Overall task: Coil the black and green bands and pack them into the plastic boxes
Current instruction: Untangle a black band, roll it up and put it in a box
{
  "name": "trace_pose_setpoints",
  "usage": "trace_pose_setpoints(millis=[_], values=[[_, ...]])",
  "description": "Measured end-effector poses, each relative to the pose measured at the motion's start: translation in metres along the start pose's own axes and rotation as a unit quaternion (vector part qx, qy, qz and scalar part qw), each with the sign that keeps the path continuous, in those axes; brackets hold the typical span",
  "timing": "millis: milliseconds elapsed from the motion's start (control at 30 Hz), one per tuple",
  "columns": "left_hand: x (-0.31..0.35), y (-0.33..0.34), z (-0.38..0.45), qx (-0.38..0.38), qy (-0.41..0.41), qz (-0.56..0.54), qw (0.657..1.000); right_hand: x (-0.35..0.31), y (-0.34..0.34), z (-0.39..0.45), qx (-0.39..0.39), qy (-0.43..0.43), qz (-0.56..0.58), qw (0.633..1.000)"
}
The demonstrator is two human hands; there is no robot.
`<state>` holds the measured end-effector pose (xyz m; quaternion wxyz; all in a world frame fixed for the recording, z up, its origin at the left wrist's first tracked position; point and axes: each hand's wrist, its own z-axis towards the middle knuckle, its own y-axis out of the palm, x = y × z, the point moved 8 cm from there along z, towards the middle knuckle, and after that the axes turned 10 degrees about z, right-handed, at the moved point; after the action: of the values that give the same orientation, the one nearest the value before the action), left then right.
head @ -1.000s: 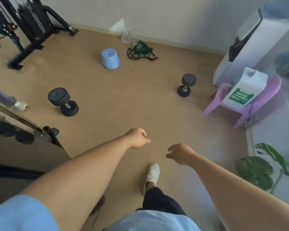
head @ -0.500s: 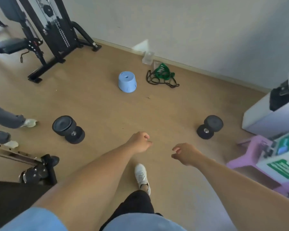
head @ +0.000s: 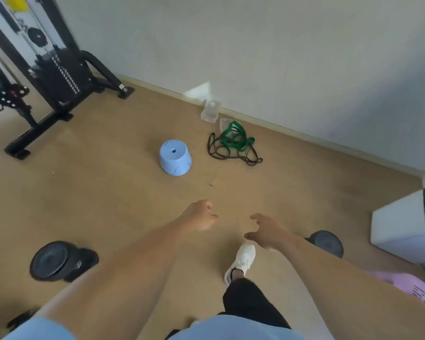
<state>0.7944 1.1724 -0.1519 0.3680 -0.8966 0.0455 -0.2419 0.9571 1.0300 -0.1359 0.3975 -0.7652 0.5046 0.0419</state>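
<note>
2 clear boxes (head: 210,111) by wall, contents unclear; bands (head: 232,143) beside.

Floor: tan wood-look floor (head: 88,192), smooth, low sheen; far wall: pale grey painted wall (head: 280,57), matt. Far centre: round light-blue plastic tub turned bottom-up (head: 175,157), smooth and slightly glossy; right of it, flat green rubbery band (head: 232,137) tangled with thin black rubbery band (head: 231,154), both matt, beside a clear glossy plastic box (head: 210,111). Far left: black painted-metal weight machine (head: 57,69), semi-gloss; near left: dark matt rubber-coated dumbbell (head: 59,261); near centre: white fabric sneaker (head: 242,260), matt.
</note>
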Motion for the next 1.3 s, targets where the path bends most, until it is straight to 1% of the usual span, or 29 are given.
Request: trace_pose_setpoints(millis=[167,367,567,633,767,900,1033,1100,1167,1300], values=[[0.044,-0.073,0.115,0.014,-0.015,-0.038,0.999,-0.043,-0.096,0.120,-0.009,-0.018,-0.025,0.999],[0.090,-0.154,0.217,0.011,-0.031,-0.086,0.996,-0.108,-0.211,0.225,-0.004,-0.039,-0.071,0.997],[0.116,-0.230,0.332,0.004,-0.035,-0.082,0.996,-0.173,-0.268,0.339,-0.010,-0.058,-0.062,0.996],[0.120,-0.255,0.370,-0.004,-0.030,-0.082,0.996,-0.191,-0.281,0.377,-0.015,-0.051,-0.056,0.997],[0.129,-0.308,0.452,-0.032,-0.017,-0.041,0.998,-0.225,-0.314,0.449,-0.008,-0.033,-0.050,0.998],[0.154,-0.359,0.526,-0.066,0.004,0.019,0.998,-0.261,-0.350,0.514,-0.005,-0.029,-0.007,1.000],[0.180,-0.382,0.614,-0.095,0.014,0.104,0.990,-0.277,-0.385,0.585,0.010,-0.003,0.071,0.997],[0.196,-0.391,0.656,-0.112,0.017,0.113,0.987,-0.280,-0.404,0.622,0.010,0.020,0.101,0.995],[0.215,-0.407,0.692,-0.113,0.024,0.109,0.987,-0.282,-0.425,0.659,0.003,0.044,0.109,0.993],[0.236,-0.431,0.755,-0.131,0.023,0.080,0.988,-0.289,-0.464,0.726,0.034,0.074,0.150,0.985]])
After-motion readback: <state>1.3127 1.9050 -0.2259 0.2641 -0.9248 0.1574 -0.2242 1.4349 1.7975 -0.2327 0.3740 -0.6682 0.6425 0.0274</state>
